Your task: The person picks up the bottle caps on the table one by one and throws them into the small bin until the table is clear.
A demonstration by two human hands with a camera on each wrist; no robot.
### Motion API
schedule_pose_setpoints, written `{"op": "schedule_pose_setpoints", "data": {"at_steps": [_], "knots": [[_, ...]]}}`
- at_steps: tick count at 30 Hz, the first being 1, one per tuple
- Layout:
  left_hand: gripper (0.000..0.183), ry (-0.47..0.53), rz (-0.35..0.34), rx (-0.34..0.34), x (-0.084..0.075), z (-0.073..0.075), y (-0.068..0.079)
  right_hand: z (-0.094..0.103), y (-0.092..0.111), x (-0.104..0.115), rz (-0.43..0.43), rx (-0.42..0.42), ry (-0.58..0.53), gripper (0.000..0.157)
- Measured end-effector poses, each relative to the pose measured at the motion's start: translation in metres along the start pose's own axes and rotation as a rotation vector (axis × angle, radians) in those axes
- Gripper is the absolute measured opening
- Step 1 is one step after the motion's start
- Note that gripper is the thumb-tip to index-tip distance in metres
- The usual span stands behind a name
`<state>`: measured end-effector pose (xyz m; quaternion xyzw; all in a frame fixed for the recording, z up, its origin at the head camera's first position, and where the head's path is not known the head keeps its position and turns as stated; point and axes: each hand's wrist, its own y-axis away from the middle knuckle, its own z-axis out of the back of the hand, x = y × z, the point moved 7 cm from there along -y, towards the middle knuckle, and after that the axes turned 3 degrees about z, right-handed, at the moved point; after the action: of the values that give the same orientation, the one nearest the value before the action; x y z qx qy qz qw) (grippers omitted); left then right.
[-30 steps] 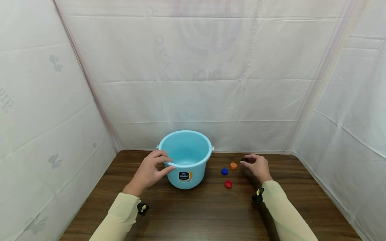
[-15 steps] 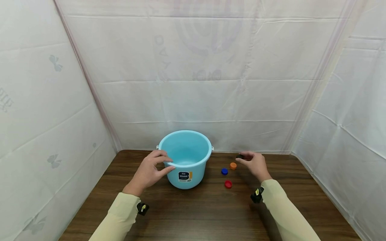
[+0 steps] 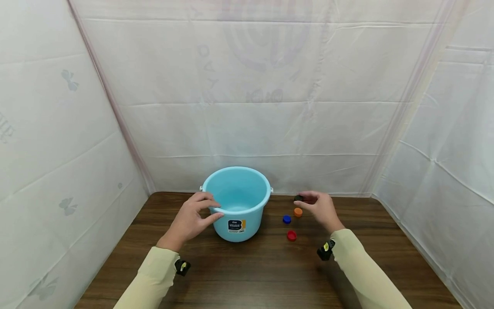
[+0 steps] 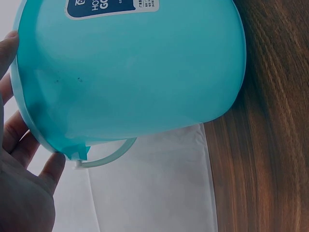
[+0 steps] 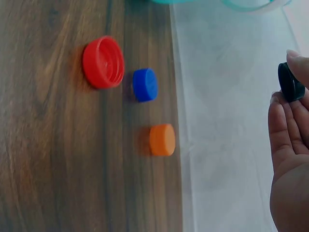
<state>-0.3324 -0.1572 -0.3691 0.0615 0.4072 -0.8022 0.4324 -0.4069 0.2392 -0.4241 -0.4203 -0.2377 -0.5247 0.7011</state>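
Note:
A light blue bucket [image 3: 235, 225] stands upright on the wooden table. My left hand [image 3: 190, 221] holds its near-left rim, with fingers over the edge and the thumb outside; the left wrist view shows the fingers [image 4: 24, 145] at the rim close by the handle's pivot. Between thumb and fingertips, my right hand [image 3: 320, 209] pinches a black bottle cap [image 5: 289, 83], raised above the table. Below and left of that hand lie an orange cap [image 3: 298, 212], a blue cap [image 3: 287, 219] and a red cap [image 3: 291, 235], whose hollow side shows in the right wrist view.
White printed cloth walls [image 3: 247, 128] enclose the table [image 3: 247, 274] at the back and both sides. The bucket's thin handle [image 4: 108, 157] hangs on its far side. A dark band with a small device sits on each wrist.
My right hand has lifted the black cap and carried it leftward, toward the bucket, passing behind the orange cap. The left hand and the bucket have stayed in place.

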Motion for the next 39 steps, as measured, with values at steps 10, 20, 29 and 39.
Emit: {"op": "schedule_pose_setpoints", "data": {"at_steps": [10,20,29,39], "knots": [[0.021,0.002,0.001,0.005,-0.001,0.000,-0.001,-0.003,0.000,0.019,0.022,0.020,-0.055,0.044],[0.019,-0.005,-0.003,0.000,0.000,0.000,0.000,-0.003,-0.001,0.044,0.075,0.025,-0.080,0.042],[0.020,-0.008,0.001,0.006,0.001,-0.001,0.000,-0.004,0.000,0.058,0.066,0.042,-0.127,0.042],[0.020,-0.019,-0.003,-0.004,0.002,-0.001,0.001,-0.009,-0.001,0.074,0.102,0.055,-0.174,0.041]]}}
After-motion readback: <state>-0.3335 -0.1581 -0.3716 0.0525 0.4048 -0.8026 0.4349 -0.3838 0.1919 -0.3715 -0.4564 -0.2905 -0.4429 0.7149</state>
